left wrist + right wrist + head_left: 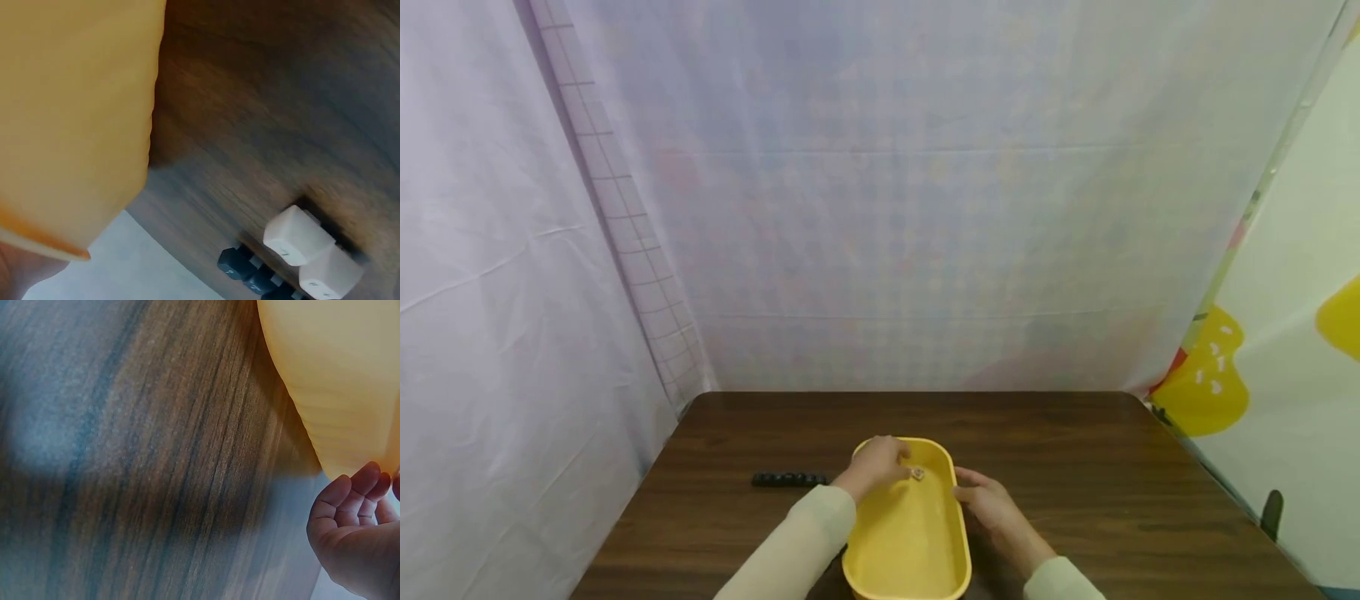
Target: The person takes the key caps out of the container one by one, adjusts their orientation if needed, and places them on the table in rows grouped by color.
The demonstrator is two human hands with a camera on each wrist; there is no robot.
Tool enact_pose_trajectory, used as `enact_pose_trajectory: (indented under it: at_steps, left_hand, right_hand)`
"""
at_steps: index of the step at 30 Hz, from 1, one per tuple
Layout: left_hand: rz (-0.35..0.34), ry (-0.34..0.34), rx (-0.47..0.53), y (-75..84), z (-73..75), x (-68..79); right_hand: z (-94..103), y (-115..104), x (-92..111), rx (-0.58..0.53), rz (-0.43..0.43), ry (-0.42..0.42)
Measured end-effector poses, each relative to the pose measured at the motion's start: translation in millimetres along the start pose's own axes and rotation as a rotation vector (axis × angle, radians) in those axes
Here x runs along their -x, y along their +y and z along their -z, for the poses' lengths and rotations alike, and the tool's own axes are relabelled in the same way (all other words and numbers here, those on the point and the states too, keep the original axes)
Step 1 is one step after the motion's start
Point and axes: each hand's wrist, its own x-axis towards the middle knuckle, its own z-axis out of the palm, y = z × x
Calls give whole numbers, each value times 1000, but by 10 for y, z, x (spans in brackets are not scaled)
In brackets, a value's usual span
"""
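Observation:
A long yellow plastic tub point(910, 533) sits at the front middle of the table, with a small whitish piece point(917, 473) inside near its far end. My left hand point(880, 463) reaches over the tub, its fingers loosely bent and its thumb tip right beside the piece. In the left wrist view only a bit of that hand point(25, 269) shows past the tub's rim. My right hand point(992, 504) grips the tub's right wall near the far end, thumb at the rim. Its fingers point(334, 497) curl against the outside in the right wrist view.
A strip of black keycaps point(788, 480) lies on the dark wood table point(1060, 442), left of the tub. Two white keycaps point(297, 236) with printed marks sit beside black ones point(236, 262) in the left wrist view. Pale curtains point(925, 250) hang behind the table.

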Motion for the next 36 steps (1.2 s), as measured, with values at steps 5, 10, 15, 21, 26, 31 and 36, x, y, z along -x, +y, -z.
enact_pose_trajectory:
  at_steps: [5,10,15,21,26,31,36]
  left_hand:
    - [-13,6,-147,14,-52,-23]
    - [2,-28,-184,23,-71,13]
    - [-1,-57,-194,39,-90,35]
    - [-8,-62,-227,35,-109,56]
    - [-68,-73,-212,38,-125,47]
    - [-118,-81,-228,53,-150,56]
    - [-111,-82,-161,88,-104,69]
  right_hand:
    - [5,-6,4,21,-5,0]
    - [2,-7,-6,14,-2,-1]
    - [-1,-9,-13,-3,-2,8]
    - [6,-6,-5,6,-12,4]
    - [6,-24,9,10,-13,7]
    - [-1,-23,11,5,-9,3]
    - [1,-10,-9,-19,-7,-8]
